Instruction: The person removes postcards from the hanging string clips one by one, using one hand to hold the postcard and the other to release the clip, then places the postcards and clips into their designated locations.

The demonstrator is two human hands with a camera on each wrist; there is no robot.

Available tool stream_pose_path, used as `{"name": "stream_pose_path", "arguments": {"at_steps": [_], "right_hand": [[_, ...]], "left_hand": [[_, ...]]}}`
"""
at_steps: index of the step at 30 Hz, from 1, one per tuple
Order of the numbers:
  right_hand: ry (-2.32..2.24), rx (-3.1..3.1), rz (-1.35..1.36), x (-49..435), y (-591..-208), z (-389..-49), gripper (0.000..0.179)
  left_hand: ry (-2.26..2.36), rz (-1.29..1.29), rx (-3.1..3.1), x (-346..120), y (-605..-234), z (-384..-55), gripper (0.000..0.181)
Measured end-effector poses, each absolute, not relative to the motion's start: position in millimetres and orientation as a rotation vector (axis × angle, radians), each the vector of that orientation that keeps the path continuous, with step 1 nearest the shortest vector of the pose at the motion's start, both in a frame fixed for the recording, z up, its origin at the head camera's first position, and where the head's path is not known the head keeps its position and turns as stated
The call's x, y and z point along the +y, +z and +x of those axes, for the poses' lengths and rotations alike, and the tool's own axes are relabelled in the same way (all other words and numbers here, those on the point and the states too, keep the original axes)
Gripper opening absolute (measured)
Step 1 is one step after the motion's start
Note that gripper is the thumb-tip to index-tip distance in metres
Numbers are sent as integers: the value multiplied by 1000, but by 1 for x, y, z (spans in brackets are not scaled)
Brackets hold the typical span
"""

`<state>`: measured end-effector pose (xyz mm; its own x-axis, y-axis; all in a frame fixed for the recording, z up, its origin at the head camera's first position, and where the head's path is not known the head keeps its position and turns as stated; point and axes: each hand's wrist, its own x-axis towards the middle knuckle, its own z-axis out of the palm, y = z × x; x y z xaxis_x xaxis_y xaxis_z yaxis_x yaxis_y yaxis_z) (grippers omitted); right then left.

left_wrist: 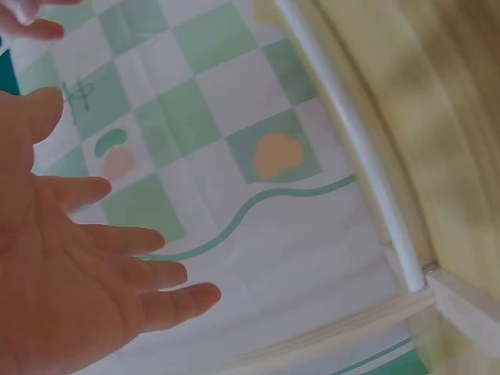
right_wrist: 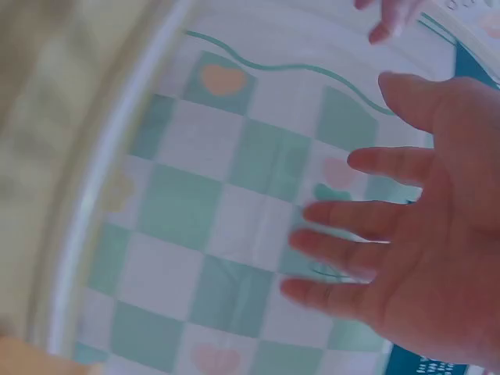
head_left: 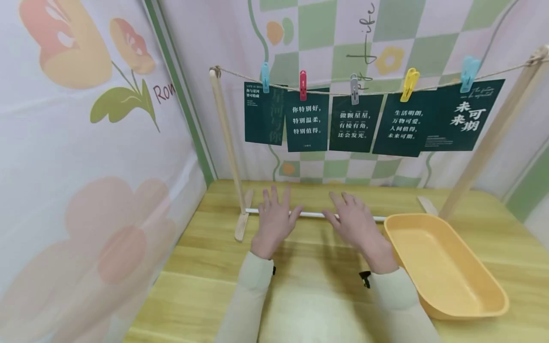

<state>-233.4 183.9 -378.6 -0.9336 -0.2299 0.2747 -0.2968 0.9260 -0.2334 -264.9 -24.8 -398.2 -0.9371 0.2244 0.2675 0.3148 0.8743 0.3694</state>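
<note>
Left grip [head_left: 276,216] and right grip [head_left: 356,219] spread wide; yellow tub [head_left: 446,267] partly hides white rod [head_left: 312,215]; cards [head_left: 356,124] beyond

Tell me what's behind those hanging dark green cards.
Behind the cards hangs a checkered cloth, its green and pale squares visible above and below them. The part directly behind is covered.

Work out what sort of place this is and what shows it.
Probably a small indoor booth for tabletop activities: patterned cloth screens the table behind and on the left, and cards hang pegged to a string above it.
</note>
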Motion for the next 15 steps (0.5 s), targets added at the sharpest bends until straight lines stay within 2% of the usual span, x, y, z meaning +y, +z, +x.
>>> {"name": "stream_pose_path", "arguments": {"at_steps": [8, 15], "right_hand": [[620, -2560, 444, 185, -338, -245, 41], [760, -2233, 531, 181, -301, -251, 25]], "left_hand": [[-859, -444, -2593, -36, -375, -275, 58], [-971, -339, -2405, -50, -356, -280, 46]]}}
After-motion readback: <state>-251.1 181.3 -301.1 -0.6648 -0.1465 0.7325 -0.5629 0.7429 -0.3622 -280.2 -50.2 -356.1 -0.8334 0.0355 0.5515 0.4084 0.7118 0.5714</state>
